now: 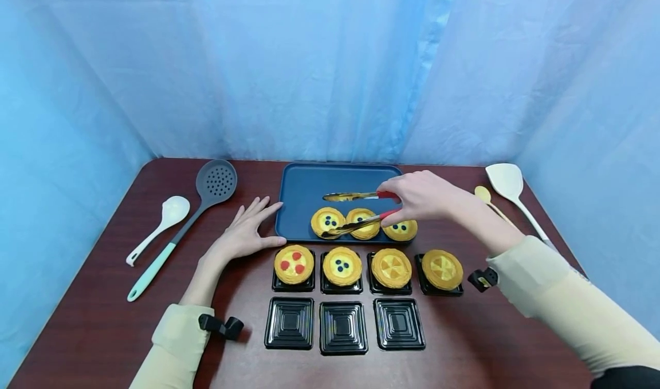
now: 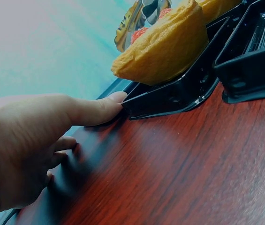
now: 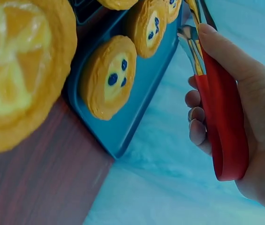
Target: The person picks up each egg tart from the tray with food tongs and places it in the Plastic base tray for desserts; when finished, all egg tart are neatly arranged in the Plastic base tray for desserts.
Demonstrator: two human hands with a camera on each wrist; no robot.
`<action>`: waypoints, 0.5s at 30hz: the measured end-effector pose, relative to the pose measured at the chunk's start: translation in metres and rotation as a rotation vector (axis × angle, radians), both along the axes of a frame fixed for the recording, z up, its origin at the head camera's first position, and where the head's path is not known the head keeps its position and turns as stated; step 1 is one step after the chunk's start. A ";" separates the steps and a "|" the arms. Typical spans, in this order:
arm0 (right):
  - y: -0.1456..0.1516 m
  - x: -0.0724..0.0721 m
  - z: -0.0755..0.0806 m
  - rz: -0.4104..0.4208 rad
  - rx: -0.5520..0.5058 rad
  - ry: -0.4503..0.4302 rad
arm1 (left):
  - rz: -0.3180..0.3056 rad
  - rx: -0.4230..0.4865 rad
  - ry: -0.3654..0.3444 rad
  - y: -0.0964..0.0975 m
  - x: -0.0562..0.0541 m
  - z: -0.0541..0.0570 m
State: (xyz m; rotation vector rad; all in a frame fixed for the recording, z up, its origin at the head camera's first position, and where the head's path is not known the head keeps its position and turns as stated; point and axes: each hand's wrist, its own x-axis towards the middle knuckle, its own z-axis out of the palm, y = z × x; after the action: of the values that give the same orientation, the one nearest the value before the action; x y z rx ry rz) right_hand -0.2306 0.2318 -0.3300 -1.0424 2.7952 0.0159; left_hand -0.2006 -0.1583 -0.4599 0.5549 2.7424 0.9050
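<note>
My right hand (image 1: 417, 193) grips red-handled metal tongs (image 3: 223, 122) above the blue tray (image 1: 330, 183). The tongs' arms are spread apart, with nothing between their tips, over the left and middle of several blueberry tarts (image 1: 327, 221) along the tray's near side. My left hand (image 1: 247, 228) rests with fingers extended at the tray's left edge. In the left wrist view, its thumb reaches the corner of the black square container (image 2: 170, 101) under the strawberry tart (image 2: 170, 51). In front of the tray, a blueberry tart (image 1: 342, 266) and two orange-wedge tarts (image 1: 391, 267) sit on black containers.
Closer to me lie three bare black containers (image 1: 290, 322) in a row. On the left are a white ladle (image 1: 172, 211) and a grey skimmer (image 1: 216, 183) with a mint handle. A white spatula (image 1: 506, 181) and a small yellow spoon (image 1: 483, 194) lie right. Blue curtains (image 1: 309, 68) surround the table.
</note>
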 end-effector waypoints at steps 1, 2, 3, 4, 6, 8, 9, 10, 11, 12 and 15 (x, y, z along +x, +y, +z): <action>-0.001 0.000 -0.001 0.001 0.001 0.001 | 0.000 -0.001 0.000 0.000 0.000 0.000; -0.001 0.000 -0.002 0.003 0.000 0.002 | -0.001 -0.004 0.000 0.000 0.000 0.000; -0.002 0.000 -0.003 0.005 0.001 0.006 | 0.000 -0.006 0.000 0.000 0.000 0.000; -0.002 0.000 -0.004 0.006 0.003 0.009 | 0.001 -0.008 0.000 0.001 0.000 0.001; -0.002 0.000 -0.005 0.007 0.006 0.012 | 0.000 -0.009 0.000 0.001 0.000 0.001; -0.002 0.000 -0.006 0.006 0.011 0.011 | 0.000 -0.007 0.000 0.001 0.000 0.002; -0.002 0.000 -0.007 0.006 0.013 0.010 | 0.000 -0.006 0.000 0.001 0.000 0.002; -0.002 0.000 -0.007 0.007 0.014 0.007 | 0.000 -0.004 0.000 0.001 0.000 0.002; -0.002 0.000 -0.007 0.008 0.016 0.006 | -0.001 -0.003 0.000 0.001 0.000 0.002; -0.002 0.000 -0.007 0.008 0.019 0.005 | -0.001 -0.003 0.000 0.001 0.000 0.002; -0.002 0.000 -0.008 0.010 0.021 0.007 | -0.001 -0.005 0.000 0.001 0.000 0.002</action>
State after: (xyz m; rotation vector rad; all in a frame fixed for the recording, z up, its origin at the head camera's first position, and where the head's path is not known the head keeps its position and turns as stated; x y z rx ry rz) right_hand -0.2306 0.2294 -0.3383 -1.0539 2.7895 0.0502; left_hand -0.2006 -0.1576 -0.4579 0.5549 2.7435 0.8976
